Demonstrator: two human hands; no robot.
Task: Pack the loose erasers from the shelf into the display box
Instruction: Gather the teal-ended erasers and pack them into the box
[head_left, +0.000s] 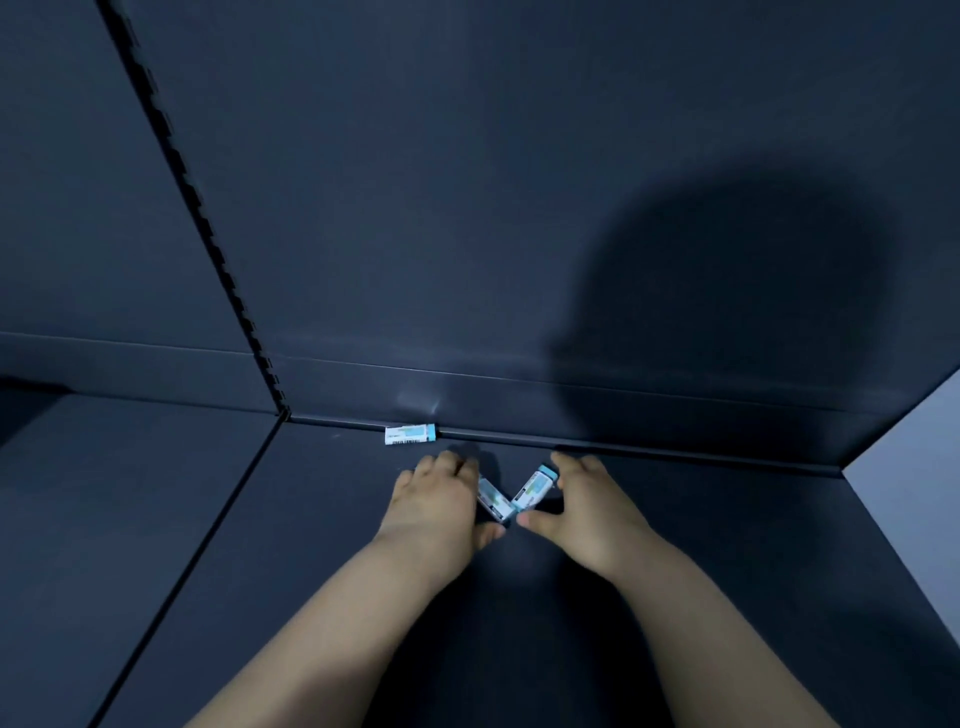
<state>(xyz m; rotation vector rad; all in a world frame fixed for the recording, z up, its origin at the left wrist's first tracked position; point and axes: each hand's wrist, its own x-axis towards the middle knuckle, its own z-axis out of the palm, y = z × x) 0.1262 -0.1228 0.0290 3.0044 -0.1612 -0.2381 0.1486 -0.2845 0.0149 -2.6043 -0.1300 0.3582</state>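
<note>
Three small erasers in white and light-blue sleeves are on the dark shelf (675, 545). One eraser (410, 434) lies alone against the back wall. My left hand (441, 499) reaches forward with its fingers curled round a second eraser (495, 499), thumb below it. My right hand (587, 504) pinches the third eraser (534, 487) between thumb and fingers. The two held erasers form a V between my hands, just above or on the shelf. The display box is not in view.
A dark back panel (519, 208) rises behind the shelf, with a slotted upright strip (208, 234) at the left. A seam (208, 530) divides this shelf from the adjoining one on the left. A pale wall (914, 467) shows at the right edge.
</note>
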